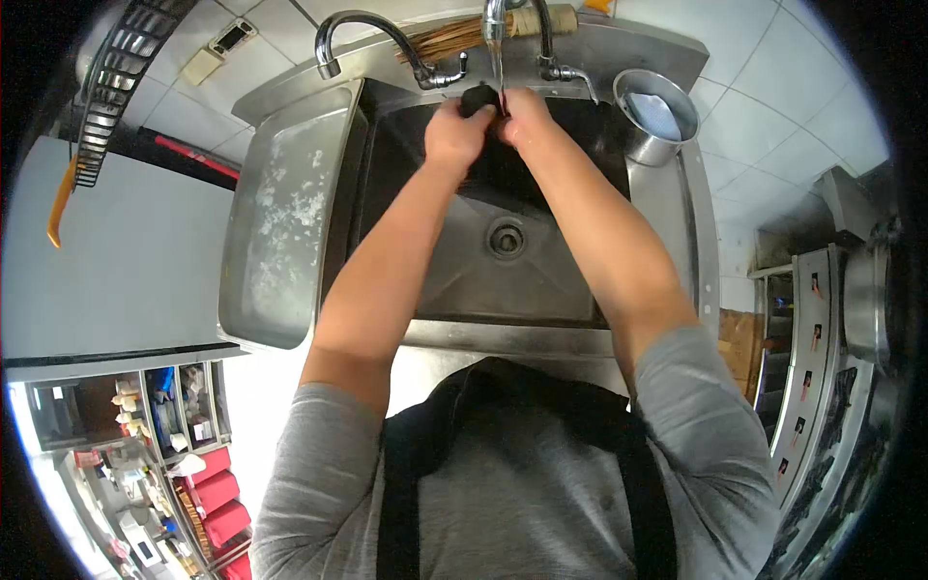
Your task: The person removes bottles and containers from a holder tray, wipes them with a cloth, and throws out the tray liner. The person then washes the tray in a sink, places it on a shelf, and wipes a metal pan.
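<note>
Both my hands are at the far end of the steel sink (pixel 464 285), below the running tap (pixel 494 24). A thin stream of water falls between them. My left hand (pixel 454 135) is closed around a dark, roundish thing (pixel 478 99), whose kind I cannot make out. Close beside it, my right hand (pixel 525 116) has its fingers curled in at the water. What those fingers hold, if anything, is hidden. The sink's drain (pixel 506 238) shows between my forearms.
A shallow metal tray (pixel 290 208) with whitish residue is at the left. At the right rim stands a steel pot (pixel 657 145) with a pale thing inside. Another curved tap (pixel 362 19) and a bundled bamboo brush (pixel 445 42) are along the back. A wire rack (pixel 126 77) hangs upper left.
</note>
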